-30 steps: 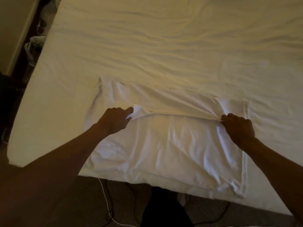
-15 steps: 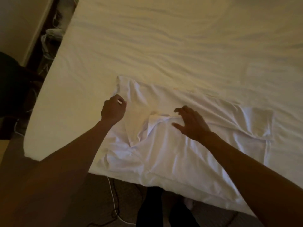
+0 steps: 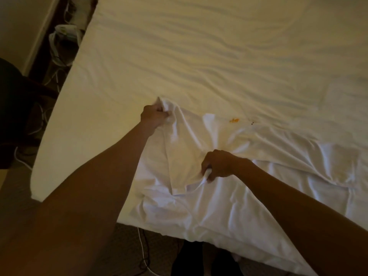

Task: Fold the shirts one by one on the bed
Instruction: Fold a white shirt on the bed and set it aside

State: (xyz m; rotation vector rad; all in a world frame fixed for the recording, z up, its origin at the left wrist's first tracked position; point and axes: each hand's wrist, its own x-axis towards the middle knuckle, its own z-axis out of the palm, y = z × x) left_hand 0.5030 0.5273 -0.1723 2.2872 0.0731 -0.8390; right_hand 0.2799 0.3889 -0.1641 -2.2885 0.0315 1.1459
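I can read no writing here. The white shirt (image 3: 229, 206) and the bed (image 3: 199, 56) show no legible print, tag, brand or number.

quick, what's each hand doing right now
Left hand: closed, gripping a bunched corner of the white shirt.
Right hand: closed, pinching a fold of the same shirt near its middle.
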